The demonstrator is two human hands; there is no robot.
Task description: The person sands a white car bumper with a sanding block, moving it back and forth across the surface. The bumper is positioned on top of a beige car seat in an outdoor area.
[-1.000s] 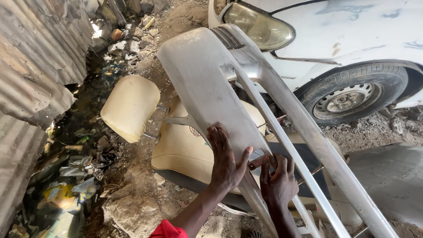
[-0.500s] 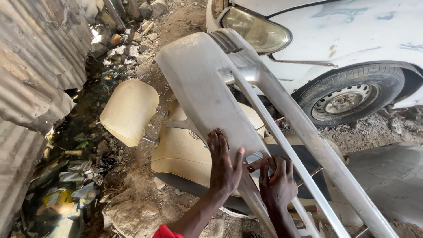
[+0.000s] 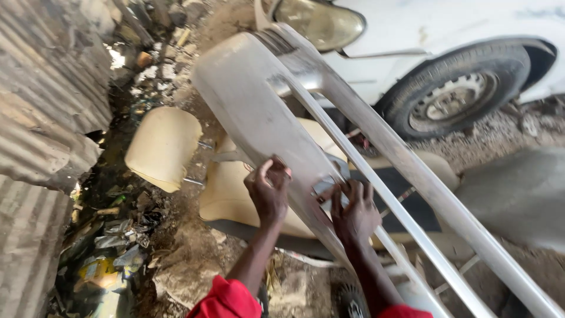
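Left hand (image 3: 269,191) has shifted from flat to curled on one bumper (image 3: 259,112).
Right hand (image 3: 355,213) — fingers spread, pressing it; one cream headrest (image 3: 163,147) centre-left.

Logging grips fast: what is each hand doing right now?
Left hand: fingers curled on the dusty grey plastic car bumper; firm grip cannot be told.
Right hand: open, fingers spread flat against the same bumper.
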